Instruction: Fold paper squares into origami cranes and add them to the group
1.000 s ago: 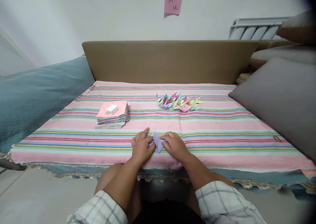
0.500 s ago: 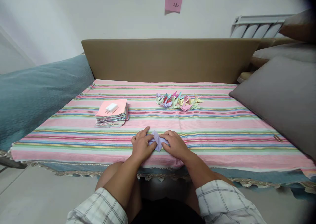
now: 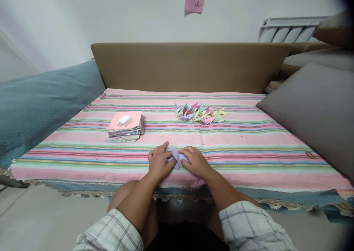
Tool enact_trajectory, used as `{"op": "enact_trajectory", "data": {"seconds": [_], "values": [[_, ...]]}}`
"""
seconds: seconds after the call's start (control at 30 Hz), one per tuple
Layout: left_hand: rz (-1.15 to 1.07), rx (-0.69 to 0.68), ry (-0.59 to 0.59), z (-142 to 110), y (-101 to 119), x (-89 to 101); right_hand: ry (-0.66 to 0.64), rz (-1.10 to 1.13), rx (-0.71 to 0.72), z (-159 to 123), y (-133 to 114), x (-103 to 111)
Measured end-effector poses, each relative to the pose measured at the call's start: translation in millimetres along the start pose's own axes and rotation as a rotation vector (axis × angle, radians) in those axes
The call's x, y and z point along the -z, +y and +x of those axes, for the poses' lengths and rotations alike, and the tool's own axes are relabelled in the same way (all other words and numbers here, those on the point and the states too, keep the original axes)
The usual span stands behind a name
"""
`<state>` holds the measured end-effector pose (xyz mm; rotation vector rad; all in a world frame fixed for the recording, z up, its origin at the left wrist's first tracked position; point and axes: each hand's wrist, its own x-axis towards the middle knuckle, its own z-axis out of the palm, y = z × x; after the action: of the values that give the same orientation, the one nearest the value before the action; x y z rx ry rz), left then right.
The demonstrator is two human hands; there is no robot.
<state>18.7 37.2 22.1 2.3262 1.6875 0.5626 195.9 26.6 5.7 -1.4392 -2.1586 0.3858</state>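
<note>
A small sheet of purple origami paper point(image 3: 177, 158), partly folded with raised flaps, lies on the striped cloth close to the front edge. My left hand point(image 3: 160, 163) grips its left side, thumb on the paper and one finger pointing away. From the right, my right hand point(image 3: 195, 163) pinches the other side between thumb and fingers. Parts of the paper are hidden under the fingers. Beyond the hands sits a cluster of folded paper cranes point(image 3: 199, 113) in several colours.
A stack of square paper point(image 3: 124, 131) stands at the left with a white charger plug point(image 3: 124, 120) on top. Grey cushions point(image 3: 312, 110) lean at the right, a blue armrest point(image 3: 49, 103) at the left. A brown backrest point(image 3: 190, 67) closes off the back of the striped cloth point(image 3: 83, 158).
My left thumb has shifted slightly to the right over the purple paper. Otherwise both hands keep nearly the same place and hold.
</note>
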Motion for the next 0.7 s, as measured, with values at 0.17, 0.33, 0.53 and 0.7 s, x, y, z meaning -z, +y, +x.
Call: {"op": "enact_trajectory", "data": {"seconds": [0.17, 0.33, 0.53, 0.7], "values": [[0.006, -0.012, -0.002, 0.6, 1.1, -0.3, 0.023, 0.021, -0.005, 0.5, 0.3, -0.5], [0.004, -0.027, -0.012, 1.5, 1.7, -1.1, 0.039, 0.038, -0.007, 0.9, 1.5, -2.3], [-0.022, -0.021, -0.005, 2.0, 1.2, -1.4, 0.026, 0.03, -0.005, 0.8, 0.7, -1.0], [-0.032, -0.013, -0.016, 2.1, 0.5, -1.3, 0.013, 0.023, -0.007, 0.4, 1.5, -1.1]]}}
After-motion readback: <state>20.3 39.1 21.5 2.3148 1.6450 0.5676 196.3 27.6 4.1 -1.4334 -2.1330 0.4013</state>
